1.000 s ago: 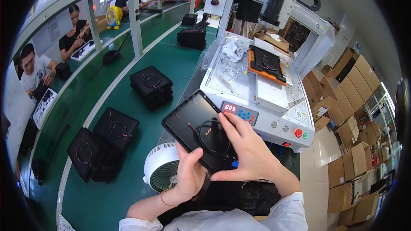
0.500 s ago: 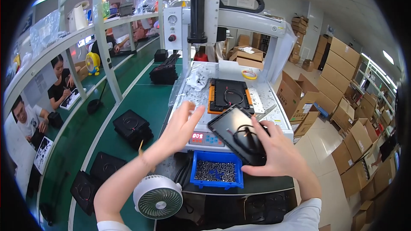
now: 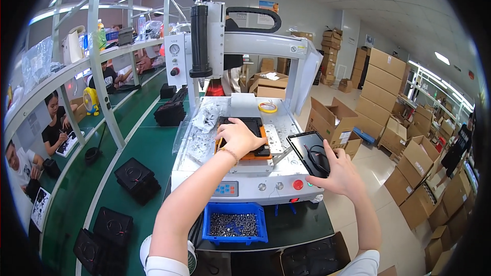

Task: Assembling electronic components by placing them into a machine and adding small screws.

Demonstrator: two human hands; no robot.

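Observation:
A flat black rectangular case [image 3: 249, 122] lies in an orange fixture [image 3: 263, 132] on the white bed of a benchtop machine [image 3: 194, 162]. My left hand [image 3: 239, 138] reaches over this case, fingers curled down at its left side and thumb at its right edge, gripping it from above; the hand hides much of the case. Off the machine's right side, my right hand [image 3: 337, 173] holds a second black case [image 3: 303, 149] tilted in the air. A coiled black cable [image 3: 318, 156] lies against that one, under my fingers.
A blue bin [image 3: 235, 239] of small metal parts stands in front of the machine. Stacked black cases [image 3: 137, 179] sit on the green bench at left. Above the bed hangs the machine's black vertical cylinder [image 3: 200, 41]. Yellow tape [image 3: 267, 107] lies behind the fixture; cartons [image 3: 331, 120] stand at right.
My left hand has moved from open air onto the case in the fixture. My right hand has carried its case rightward, away from above the machine's front. The view has shifted.

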